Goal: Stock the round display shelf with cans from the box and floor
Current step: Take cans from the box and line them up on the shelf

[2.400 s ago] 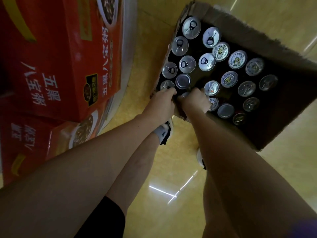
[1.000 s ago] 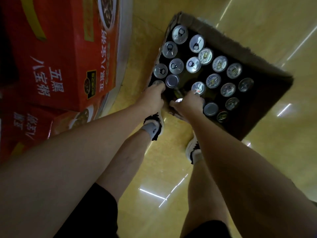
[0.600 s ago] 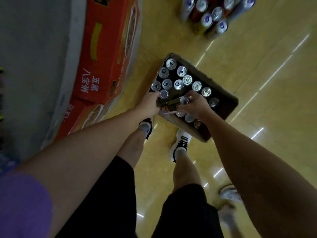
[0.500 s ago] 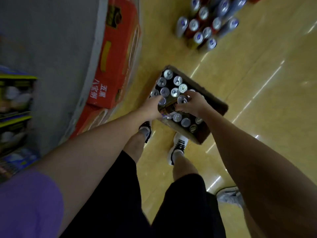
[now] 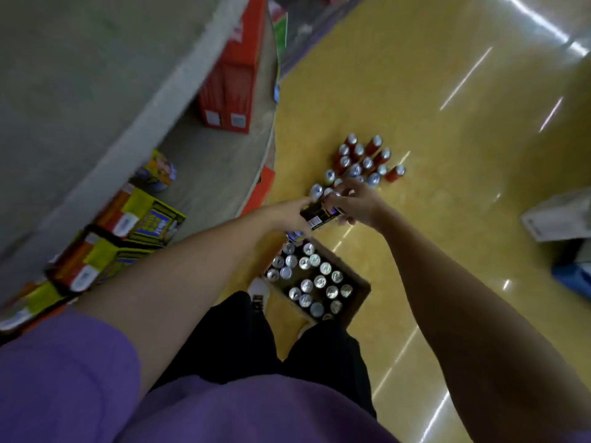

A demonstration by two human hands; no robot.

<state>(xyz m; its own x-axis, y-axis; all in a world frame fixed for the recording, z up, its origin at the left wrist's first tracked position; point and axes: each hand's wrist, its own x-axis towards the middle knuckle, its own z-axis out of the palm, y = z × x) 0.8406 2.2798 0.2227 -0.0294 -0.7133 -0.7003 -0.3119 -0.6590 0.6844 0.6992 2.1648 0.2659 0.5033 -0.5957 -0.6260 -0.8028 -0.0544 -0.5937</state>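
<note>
1. Both hands, left [image 5: 284, 215] and right [image 5: 355, 203], grip a dark can [image 5: 319, 215] lying sideways, up above the box [image 5: 355, 302].
2. More cans [image 5: 364, 161] sit on the floor by the round shelf [image 5: 224, 174].

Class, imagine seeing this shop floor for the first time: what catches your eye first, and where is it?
Both hands, left hand and right hand, hold a dark can mid-frame. Below stands an open box of cans; beyond the hands, red cans cluster on the yellow floor.

Both hands have risen from the box [image 5: 358, 302]: the left hand [image 5: 284, 215] and right hand [image 5: 355, 203] now hold a dark can [image 5: 319, 215] between them, above the floor.
</note>
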